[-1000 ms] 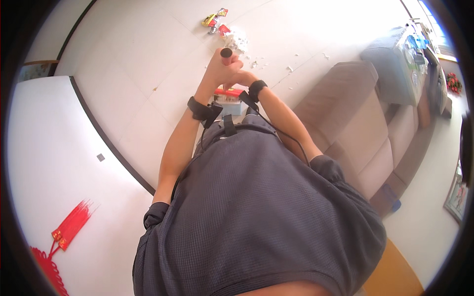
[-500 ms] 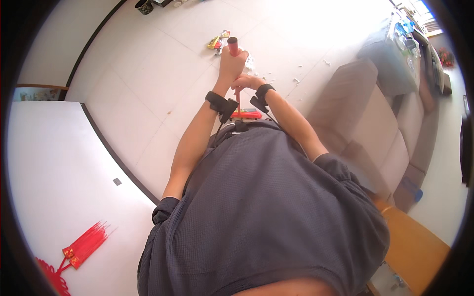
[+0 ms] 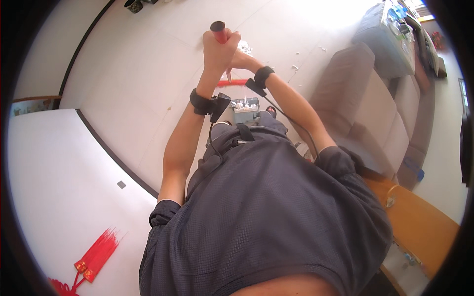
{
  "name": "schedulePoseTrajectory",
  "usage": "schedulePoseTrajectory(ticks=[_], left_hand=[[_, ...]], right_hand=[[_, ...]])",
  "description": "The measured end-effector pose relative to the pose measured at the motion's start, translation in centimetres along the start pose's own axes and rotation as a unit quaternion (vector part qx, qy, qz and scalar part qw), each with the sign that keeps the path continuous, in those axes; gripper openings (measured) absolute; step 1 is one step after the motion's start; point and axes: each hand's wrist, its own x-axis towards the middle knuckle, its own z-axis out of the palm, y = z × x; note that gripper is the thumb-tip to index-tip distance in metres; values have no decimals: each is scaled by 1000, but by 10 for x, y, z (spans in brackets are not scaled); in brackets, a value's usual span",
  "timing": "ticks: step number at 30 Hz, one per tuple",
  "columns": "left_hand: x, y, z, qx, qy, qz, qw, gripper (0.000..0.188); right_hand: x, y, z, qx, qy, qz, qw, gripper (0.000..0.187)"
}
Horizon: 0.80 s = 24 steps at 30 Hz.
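A broom with a red handle point(image 3: 219, 35) stands tilted in front of me, its dark top end pointing up toward me. My left hand point(image 3: 217, 52) is closed round the handle near that end. Lower down, my right hand point(image 3: 241, 60) is closed on the handle, its fingers partly hidden behind the left hand. On the floor beyond lies the red broom head point(image 3: 234, 83). Nearer my feet is a grey dustpan point(image 3: 245, 117) holding white scraps of litter. More white scraps point(image 3: 244, 48) are on the floor past my hands.
A brown sofa point(image 3: 363, 93) runs along the right, with a cloth-covered piece of furniture point(image 3: 382, 42) loaded with things beyond it. A wooden panel point(image 3: 414, 222) is at the lower right. To the left stands a white surface point(image 3: 64, 172) with a red tassel point(image 3: 98, 251).
Both hands and the broom head have moved away from my body. The dustpan and my feet have come into sight. The coloured wrappers on the floor no longer show.
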Motion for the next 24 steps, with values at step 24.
schedulePoseTrajectory(ticks=[24], left_hand=[[-20, -65, 59, 41, -40, -103, 993, 25]], right_hand=[[-39, 105, -15, 36, -69, 113, 991, 28]])
